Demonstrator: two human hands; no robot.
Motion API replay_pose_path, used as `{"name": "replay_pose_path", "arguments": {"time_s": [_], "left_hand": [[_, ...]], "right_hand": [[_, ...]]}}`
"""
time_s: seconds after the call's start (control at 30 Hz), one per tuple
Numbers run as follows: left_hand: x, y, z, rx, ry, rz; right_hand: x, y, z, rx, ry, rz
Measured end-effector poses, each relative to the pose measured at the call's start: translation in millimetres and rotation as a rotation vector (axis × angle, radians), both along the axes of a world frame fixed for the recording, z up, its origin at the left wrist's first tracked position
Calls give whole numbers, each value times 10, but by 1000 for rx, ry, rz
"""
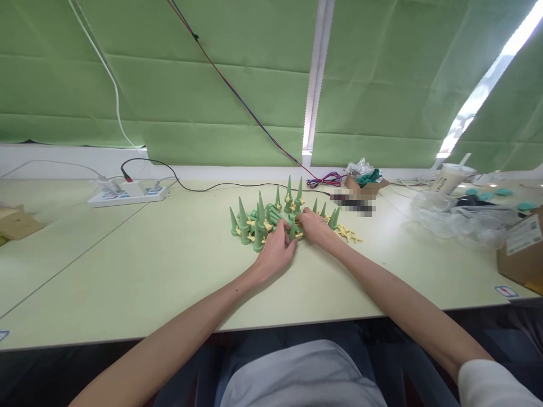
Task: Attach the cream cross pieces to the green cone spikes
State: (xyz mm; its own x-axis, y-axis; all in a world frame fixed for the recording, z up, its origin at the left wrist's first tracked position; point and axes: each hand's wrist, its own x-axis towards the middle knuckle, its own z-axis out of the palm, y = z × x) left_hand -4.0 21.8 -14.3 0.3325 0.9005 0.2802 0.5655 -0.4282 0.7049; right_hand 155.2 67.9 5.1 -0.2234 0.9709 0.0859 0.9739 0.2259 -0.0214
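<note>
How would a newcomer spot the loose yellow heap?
On the pale table, find the cluster of pointed green cones. At its right end, just past the person's right hand, lies the heap of small yellow pieces. Unlike the tall green cones, it is low, yellow and spread out.

The plain sage-green pointed cones [242, 213] match in shade; the small branching pieces [348, 233] are pale yellow. The smooth flat tabletop [169, 265] is cream, the fabric blinds [203, 96] plain green, the thin paired cable [244, 103] red and blue.
</note>
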Motion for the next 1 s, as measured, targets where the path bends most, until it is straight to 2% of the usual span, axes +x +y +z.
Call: {"name": "replay_pose_path", "arguments": {"time_s": [0.3,0.6,0.87,1.0], "left_hand": [[-2,16,-31,14,5,-2],[-4,23,-26,38,42,-9],[4,58,-43,59,42,-8],[5,64,-51,69,35,-1]], "right_hand": [[29,40,-88,0,51,-23],[20,23,-99,-1,57,-33],[-12,-74,-36,114,16,-40],[14,-191,-31,172,139,-35]]}}
